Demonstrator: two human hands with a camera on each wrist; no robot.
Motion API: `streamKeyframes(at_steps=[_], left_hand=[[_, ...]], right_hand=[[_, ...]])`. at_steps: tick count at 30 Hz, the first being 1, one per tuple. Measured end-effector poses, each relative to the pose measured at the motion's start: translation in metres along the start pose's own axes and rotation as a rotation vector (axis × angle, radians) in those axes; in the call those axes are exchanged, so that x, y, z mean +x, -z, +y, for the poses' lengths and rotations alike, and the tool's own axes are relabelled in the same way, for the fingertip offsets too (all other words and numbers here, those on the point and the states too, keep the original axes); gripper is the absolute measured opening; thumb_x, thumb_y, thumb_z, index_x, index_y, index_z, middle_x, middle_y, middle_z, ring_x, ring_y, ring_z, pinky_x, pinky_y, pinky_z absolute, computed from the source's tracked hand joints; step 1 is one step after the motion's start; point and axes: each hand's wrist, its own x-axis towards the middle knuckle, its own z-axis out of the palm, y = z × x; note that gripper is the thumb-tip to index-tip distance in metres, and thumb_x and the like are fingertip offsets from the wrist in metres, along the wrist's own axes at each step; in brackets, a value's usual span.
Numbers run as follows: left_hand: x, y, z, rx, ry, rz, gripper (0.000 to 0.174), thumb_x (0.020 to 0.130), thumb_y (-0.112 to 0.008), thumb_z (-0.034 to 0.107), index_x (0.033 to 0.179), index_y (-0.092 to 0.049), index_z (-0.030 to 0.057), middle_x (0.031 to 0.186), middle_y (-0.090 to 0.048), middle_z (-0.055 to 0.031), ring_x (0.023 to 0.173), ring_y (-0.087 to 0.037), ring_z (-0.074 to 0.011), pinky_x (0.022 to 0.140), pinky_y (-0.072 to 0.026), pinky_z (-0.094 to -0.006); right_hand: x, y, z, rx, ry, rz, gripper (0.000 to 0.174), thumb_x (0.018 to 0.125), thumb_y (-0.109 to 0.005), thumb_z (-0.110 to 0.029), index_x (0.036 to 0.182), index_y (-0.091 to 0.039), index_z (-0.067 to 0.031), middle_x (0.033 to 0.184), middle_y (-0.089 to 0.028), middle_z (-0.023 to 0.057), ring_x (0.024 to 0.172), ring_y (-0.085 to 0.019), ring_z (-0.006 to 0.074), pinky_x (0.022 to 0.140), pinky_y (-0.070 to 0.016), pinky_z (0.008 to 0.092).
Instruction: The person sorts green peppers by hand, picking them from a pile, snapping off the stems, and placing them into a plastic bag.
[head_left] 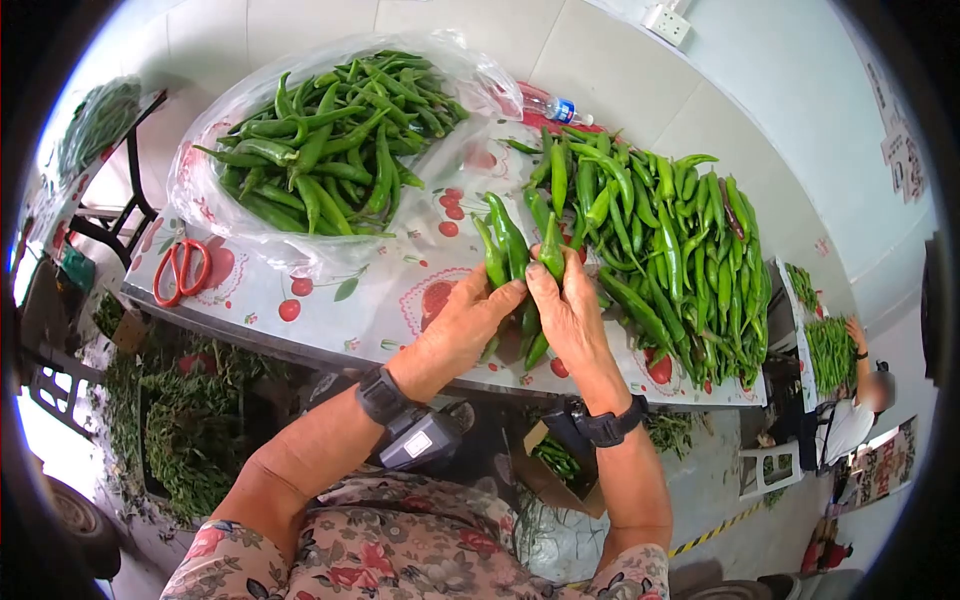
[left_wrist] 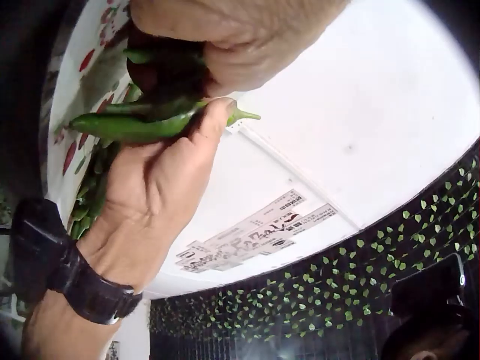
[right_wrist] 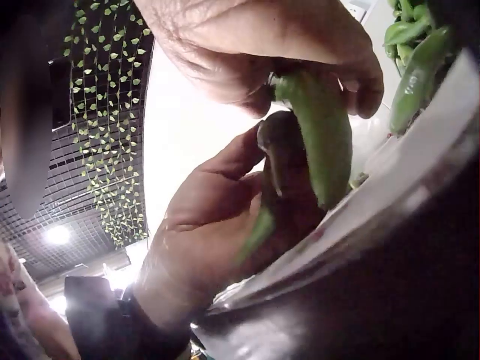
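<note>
In the head view, my left hand [head_left: 462, 328] grips a small bunch of green peppers [head_left: 510, 238] above the front part of the table, their upper ends standing out past the fingers. Against it is my right hand [head_left: 572, 318], its thumb and fingers round another green pepper [head_left: 551, 252] whose stem points up. Both thumbs nearly meet between the peppers. The left wrist view shows a long green pepper [left_wrist: 135, 127] pinched by the right hand [left_wrist: 161, 184]. Part of the bunch is hidden by the palms.
A clear plastic bag [head_left: 195, 185] full of green peppers lies at the left, with red scissors [head_left: 182, 272] near it. A wide pile of peppers [head_left: 665, 260] covers the right side. Behind it lies a plastic bottle [head_left: 548, 104]. A person [head_left: 850, 425] sits far right.
</note>
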Motion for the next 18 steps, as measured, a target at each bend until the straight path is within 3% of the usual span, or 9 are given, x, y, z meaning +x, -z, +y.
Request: streamKeyframes(at_steps=[3,6,8,11,13,17,18], left_hand=[[0.000,0.004,0.003,0.035,0.059,-0.087,0.029,0.094,-0.058,0.022,0.114,-0.055,0.0011,0.094,-0.061,-0.0017,0.079,-0.055,-0.0085,0.065,-0.0460,-0.0229],[-0.001,0.006,0.009,0.121,0.101,-0.214,0.029,0.093,-0.061,0.023,0.111,-0.055,0.0014,0.088,-0.061,-0.0026,0.071,-0.056,-0.0092,0.057,-0.0464,-0.0231],[0.000,0.004,0.007,0.108,0.072,-0.236,0.031,0.091,-0.063,0.025,0.110,-0.055,0.0017,0.085,-0.062,-0.0030,0.067,-0.057,-0.0097,0.053,-0.0466,-0.0236],[0.001,0.007,0.010,0.085,0.123,-0.288,0.034,0.089,-0.065,0.027,0.111,-0.055,0.0025,0.087,-0.063,-0.0036,0.069,-0.058,-0.0103,0.055,-0.0483,-0.0242],[0.000,0.007,0.006,0.018,0.095,-0.222,0.035,0.090,-0.065,0.028,0.112,-0.055,0.0031,0.090,-0.063,-0.0039,0.073,-0.059,-0.0114,0.056,-0.0495,-0.0253],[0.000,0.006,-0.002,-0.130,0.099,-0.134,0.033,0.092,-0.061,0.028,0.114,-0.055,0.0037,0.096,-0.064,-0.0046,0.080,-0.061,-0.0130,0.062,-0.0512,-0.0269],[-0.004,0.004,0.006,-0.113,0.183,-0.090,0.032,0.093,-0.058,0.026,0.116,-0.055,0.0039,0.097,-0.064,-0.0047,0.084,-0.061,-0.0135,0.066,-0.0517,-0.0276]], right_hand=[[0.004,-0.002,-0.008,0.027,-0.069,-0.026,0.042,0.096,-0.050,-0.033,0.122,-0.049,0.0007,0.108,-0.060,0.0186,0.099,-0.056,0.0265,0.089,-0.0425,0.0363],[0.004,-0.004,-0.010,0.244,-0.164,-0.006,0.041,0.098,-0.046,-0.034,0.123,-0.050,-0.0008,0.113,-0.059,0.0176,0.104,-0.054,0.0252,0.092,-0.0404,0.0357],[0.003,-0.003,-0.010,0.256,-0.144,-0.006,0.048,0.099,-0.044,-0.038,0.131,-0.044,-0.0013,0.125,-0.052,0.0161,0.115,-0.047,0.0241,0.100,-0.0346,0.0345],[0.002,-0.004,-0.010,0.255,-0.090,-0.026,0.057,0.099,-0.041,-0.042,0.139,-0.036,-0.0011,0.139,-0.041,0.0153,0.129,-0.037,0.0240,0.108,-0.0266,0.0339],[0.003,-0.003,-0.012,0.218,-0.020,-0.059,0.060,0.100,-0.039,-0.041,0.143,-0.030,0.0003,0.145,-0.034,0.0165,0.135,-0.031,0.0258,0.111,-0.0224,0.0349],[-0.003,-0.008,-0.018,0.074,0.109,-0.085,0.060,0.100,-0.037,-0.039,0.144,-0.027,0.0013,0.148,-0.030,0.0190,0.139,-0.026,0.0291,0.112,-0.0201,0.0370],[-0.004,-0.009,-0.018,0.010,0.116,-0.106,0.059,0.099,-0.039,-0.036,0.143,-0.026,0.0021,0.148,-0.029,0.0208,0.139,-0.025,0.0306,0.112,-0.0199,0.0376]])
